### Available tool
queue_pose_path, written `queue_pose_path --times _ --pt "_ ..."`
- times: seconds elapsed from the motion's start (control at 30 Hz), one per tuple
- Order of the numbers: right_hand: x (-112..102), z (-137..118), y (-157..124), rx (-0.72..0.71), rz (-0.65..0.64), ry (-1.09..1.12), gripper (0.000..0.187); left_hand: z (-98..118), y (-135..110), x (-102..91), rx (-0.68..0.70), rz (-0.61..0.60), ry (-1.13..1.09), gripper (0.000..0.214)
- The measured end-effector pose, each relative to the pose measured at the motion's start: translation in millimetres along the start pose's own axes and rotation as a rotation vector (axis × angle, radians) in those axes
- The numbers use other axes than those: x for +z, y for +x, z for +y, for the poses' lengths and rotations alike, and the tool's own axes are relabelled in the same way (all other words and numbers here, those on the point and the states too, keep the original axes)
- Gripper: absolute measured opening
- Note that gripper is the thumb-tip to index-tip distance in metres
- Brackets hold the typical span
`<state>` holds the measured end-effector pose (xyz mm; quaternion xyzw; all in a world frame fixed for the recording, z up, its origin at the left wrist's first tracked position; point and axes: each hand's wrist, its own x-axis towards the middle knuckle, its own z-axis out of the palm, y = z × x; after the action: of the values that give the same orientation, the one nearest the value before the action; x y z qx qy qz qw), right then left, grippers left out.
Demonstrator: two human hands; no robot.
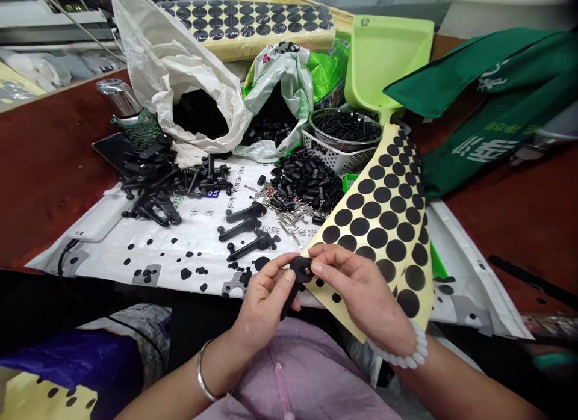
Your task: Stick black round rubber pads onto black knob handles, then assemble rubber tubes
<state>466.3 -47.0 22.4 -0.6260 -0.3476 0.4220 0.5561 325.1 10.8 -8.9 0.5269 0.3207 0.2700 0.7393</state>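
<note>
The head view looks down at both hands held close together over the lap, just in front of the bench [40, 167]. The left hand [266, 299] has its grip clenched round the stem of a small black part [300, 268], thumb on top, so the part's round head points toward the other hand. The right hand [361, 293] pinches that head between thumb and forefinger, its grip closed on the part too. The part is thus in the air between the two hands, near the bench edge. Just behind the right hand a yellow sheet [383, 221] of round black pads slants up from the lap onto the bench; whether it touches the hand I cannot tell. Judging by this, the step in hand is pressing a pad onto the head of the part. The next move calls for a firm, centred press of the fingertips while the left hand holds the stem steady. Three like parts lie in a row [246, 227] on the white paper [180, 239], with a heap of levers [151, 185] to the left, a pile of short black tubes [302, 182] and a basket [334, 158] beyond, and a green dustpan [388, 59] standing behind.
</note>
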Motion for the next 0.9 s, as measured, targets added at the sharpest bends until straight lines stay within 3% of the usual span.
queue_pose_path --times 0.5,0.9 --pt "-1 -8 -13 -0.135 0.049 -0.089 0.012 -3 -5 -2.7 0.086 0.026 0.101 0.048" --pt "0 -8 -5 0.007 -0.04 0.04 0.016 5 -10 -5.7 0.067 -0.106 0.001 0.049"
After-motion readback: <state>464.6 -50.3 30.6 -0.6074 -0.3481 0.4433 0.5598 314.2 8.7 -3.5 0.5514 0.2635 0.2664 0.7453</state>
